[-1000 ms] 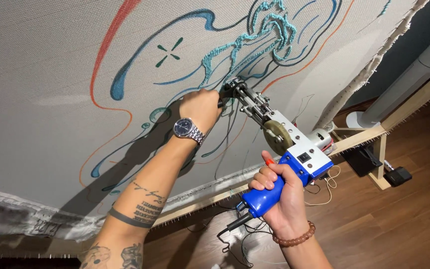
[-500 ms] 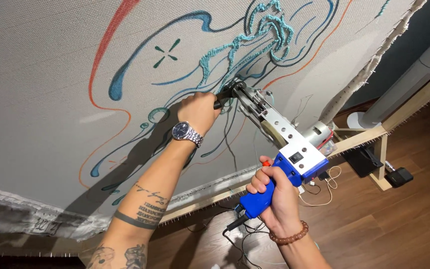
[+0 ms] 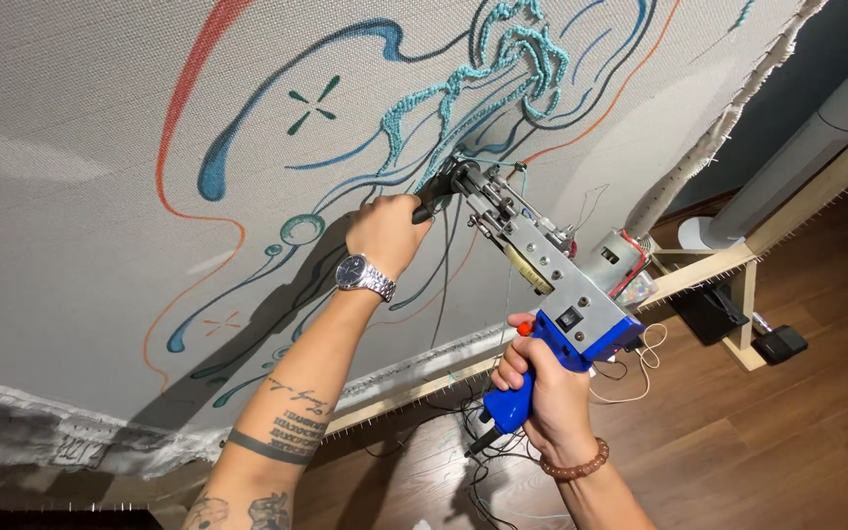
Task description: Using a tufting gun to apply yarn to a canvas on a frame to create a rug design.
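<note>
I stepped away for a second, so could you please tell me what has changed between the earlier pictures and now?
The tufting gun has crept up and to the left along the teal line on the stretched cloth, and both hands went with it. The left hand still grips the front handle, and the right hand still holds the blue grip. Nothing was picked up or let go.
</note>
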